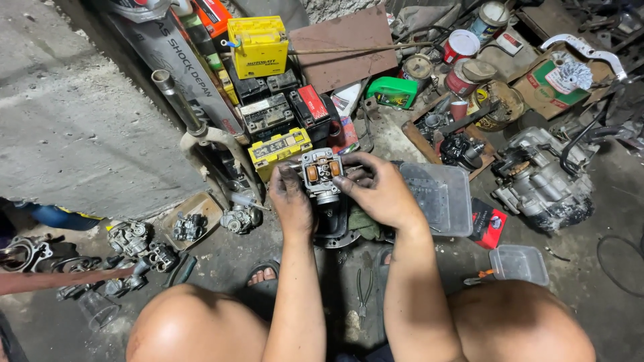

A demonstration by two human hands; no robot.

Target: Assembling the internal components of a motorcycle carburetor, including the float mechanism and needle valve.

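Here: left hand (292,198) and right hand (379,191) clamp carburetor (321,173) from both sides | float side upward for access | pliers (363,289) on floor (80,127) within reach.

– What's that carburettor (320,173) looking like in the left hand (290,200) and right hand (380,192)?
– Dull grey cast metal, showing two glossy orange plastic floats; the fingers are looking greasy and matt black.
– And the container (439,198) beside it?
– Clear plastic, smudged and going cloudy. The smaller tub (518,263) is looking the same.
– The floor (80,127)?
– Rough grey concrete, stained dark with oil near the engine casing (540,184), which is showing grimy cast metal.
– Anything shiny?
– The yellow battery (257,45) is gleaming as smooth plastic, the fork tube (178,102) as polished metal, and the pliers (363,288) are looking dull steel
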